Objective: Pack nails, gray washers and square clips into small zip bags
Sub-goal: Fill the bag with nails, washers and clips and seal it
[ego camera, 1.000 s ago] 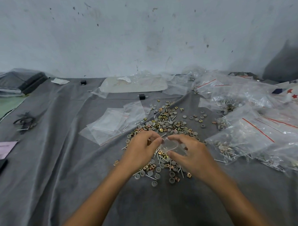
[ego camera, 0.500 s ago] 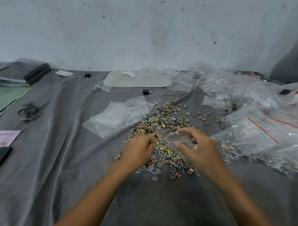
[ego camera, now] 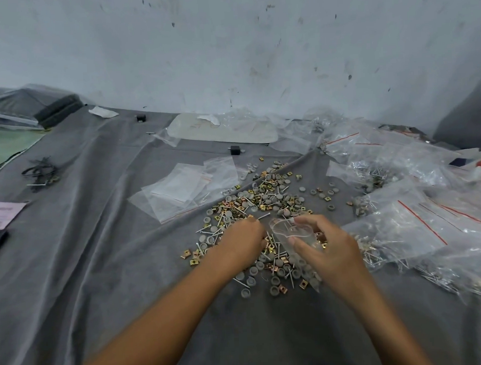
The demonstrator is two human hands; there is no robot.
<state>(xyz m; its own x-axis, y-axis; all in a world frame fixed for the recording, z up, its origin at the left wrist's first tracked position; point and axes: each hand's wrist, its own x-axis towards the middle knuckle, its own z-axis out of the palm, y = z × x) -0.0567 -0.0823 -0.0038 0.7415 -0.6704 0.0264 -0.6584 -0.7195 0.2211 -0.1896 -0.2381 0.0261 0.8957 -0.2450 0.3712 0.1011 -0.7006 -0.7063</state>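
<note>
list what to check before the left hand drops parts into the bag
1. Grip: the right hand holds the small zip bag: ok.
2. Bag mouth open and turned toward the left hand: ok.
3. Left hand has parts picked up: cannot tell, its fingertips are hidden.
4. Supply: the loose pile of nails, gray washers and square clips lies right at the left hand: ok.
5. What is already in the bag: cannot tell, too blurred.
6. Spares: empty bags lie flat to the left of the pile: ok.
</note>
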